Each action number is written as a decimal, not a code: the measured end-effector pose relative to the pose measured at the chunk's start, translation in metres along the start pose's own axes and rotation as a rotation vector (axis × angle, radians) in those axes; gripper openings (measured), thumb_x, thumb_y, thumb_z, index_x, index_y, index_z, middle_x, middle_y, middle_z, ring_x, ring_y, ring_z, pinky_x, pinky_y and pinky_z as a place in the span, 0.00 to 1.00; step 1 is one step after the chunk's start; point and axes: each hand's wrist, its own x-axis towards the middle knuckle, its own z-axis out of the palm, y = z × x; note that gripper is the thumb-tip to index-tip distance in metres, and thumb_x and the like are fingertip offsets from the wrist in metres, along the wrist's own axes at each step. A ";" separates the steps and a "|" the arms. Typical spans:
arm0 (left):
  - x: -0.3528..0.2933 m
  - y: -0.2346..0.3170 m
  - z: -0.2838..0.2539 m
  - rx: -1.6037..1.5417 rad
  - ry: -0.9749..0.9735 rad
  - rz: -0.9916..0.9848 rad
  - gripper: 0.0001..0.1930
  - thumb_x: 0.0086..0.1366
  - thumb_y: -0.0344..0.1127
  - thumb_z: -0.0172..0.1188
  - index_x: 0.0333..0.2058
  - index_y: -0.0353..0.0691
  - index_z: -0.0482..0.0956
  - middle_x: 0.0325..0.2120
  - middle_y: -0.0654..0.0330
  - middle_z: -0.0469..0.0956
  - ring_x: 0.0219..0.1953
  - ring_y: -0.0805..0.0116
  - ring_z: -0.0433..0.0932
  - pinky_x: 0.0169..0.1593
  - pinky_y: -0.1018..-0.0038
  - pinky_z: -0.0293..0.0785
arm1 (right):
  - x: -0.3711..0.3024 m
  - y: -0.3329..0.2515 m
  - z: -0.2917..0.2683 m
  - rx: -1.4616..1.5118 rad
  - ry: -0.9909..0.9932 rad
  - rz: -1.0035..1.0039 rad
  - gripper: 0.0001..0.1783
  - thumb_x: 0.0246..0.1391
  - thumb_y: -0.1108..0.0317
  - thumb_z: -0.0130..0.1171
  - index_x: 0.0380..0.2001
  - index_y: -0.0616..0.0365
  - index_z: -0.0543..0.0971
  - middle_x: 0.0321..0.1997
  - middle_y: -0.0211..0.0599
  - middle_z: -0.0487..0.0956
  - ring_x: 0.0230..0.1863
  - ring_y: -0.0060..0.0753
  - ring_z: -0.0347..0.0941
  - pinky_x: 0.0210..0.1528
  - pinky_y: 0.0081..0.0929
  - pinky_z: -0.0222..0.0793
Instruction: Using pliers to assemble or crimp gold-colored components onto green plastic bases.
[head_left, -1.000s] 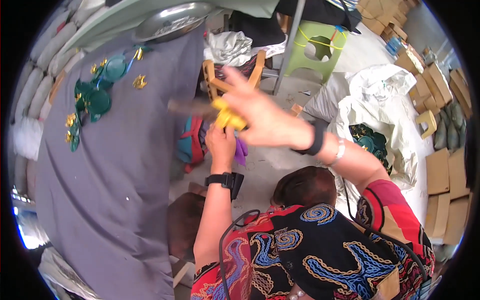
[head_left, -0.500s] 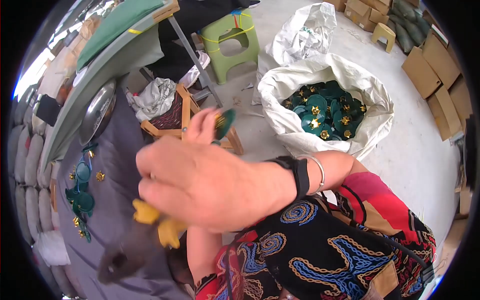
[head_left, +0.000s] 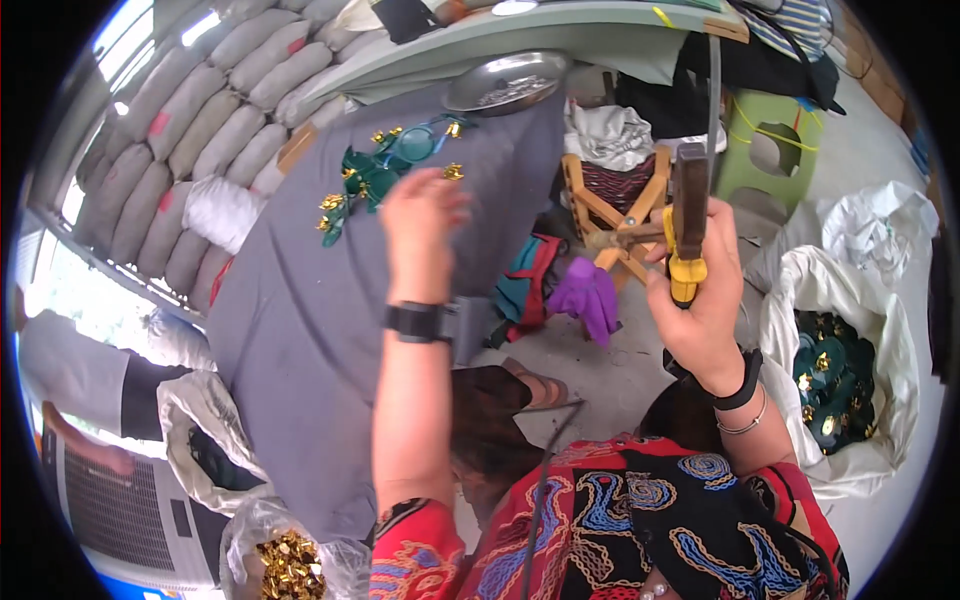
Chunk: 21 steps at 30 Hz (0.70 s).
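Observation:
My left hand [head_left: 422,222] reaches over the grey cloth [head_left: 330,370], its slightly blurred fingers apart and nothing visible in them. Just beyond it lies a cluster of round green discs [head_left: 415,145], some bearing gold flower-shaped pieces. One loose gold piece [head_left: 453,172] rests beside the fingertips. On the right, my right hand [head_left: 705,310] grips what looks like a glue gun [head_left: 690,205], with a dark body and yellow trigger. Its nozzle points left, above a wooden folding stand [head_left: 660,180]. My palm and fingers partly hide the handle.
A metal bowl [head_left: 545,72] stands at the cloth's far edge. To the right is a white sack [head_left: 775,330] of green discs with gold pieces. A plastic bag [head_left: 240,550] of gold pieces sits lower left, near another person's sleeve [head_left: 75,360]. Behind stands a green stool [head_left: 735,180].
The view has turned left. My left hand, which held a green disc with a gold piece, is now over the cloth without it. My right hand has raised the glue gun, away from my left.

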 end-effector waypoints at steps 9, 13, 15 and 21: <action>0.159 0.025 -0.225 1.156 0.348 -0.180 0.14 0.53 0.31 0.58 0.38 0.32 0.81 0.28 0.50 0.80 0.24 0.62 0.81 0.22 0.68 0.74 | -0.004 0.010 0.030 -0.005 -0.165 -0.051 0.26 0.32 0.79 0.56 0.42 0.68 0.70 0.46 0.50 0.64 0.46 0.51 0.65 0.50 0.33 0.64; 0.197 -0.027 -0.269 1.412 0.375 -0.176 0.16 0.52 0.34 0.61 0.41 0.35 0.81 0.32 0.46 0.81 0.31 0.55 0.83 0.30 0.63 0.78 | -0.006 0.019 0.030 -0.094 -0.203 -0.051 0.25 0.32 0.79 0.57 0.41 0.68 0.70 0.45 0.49 0.64 0.45 0.49 0.65 0.48 0.32 0.64; 0.211 -0.046 -0.281 1.486 0.369 -0.078 0.18 0.53 0.33 0.63 0.44 0.38 0.80 0.31 0.48 0.81 0.30 0.56 0.82 0.28 0.62 0.79 | -0.006 0.022 0.030 -0.106 -0.188 -0.005 0.26 0.32 0.79 0.57 0.42 0.68 0.70 0.45 0.49 0.65 0.45 0.49 0.66 0.48 0.32 0.64; 0.188 -0.060 -0.260 1.634 0.219 0.071 0.13 0.50 0.36 0.57 0.35 0.47 0.85 0.31 0.51 0.82 0.38 0.52 0.81 0.44 0.63 0.76 | -0.004 0.032 0.031 -0.139 -0.206 0.013 0.27 0.31 0.79 0.57 0.44 0.66 0.70 0.46 0.50 0.66 0.46 0.52 0.66 0.49 0.33 0.65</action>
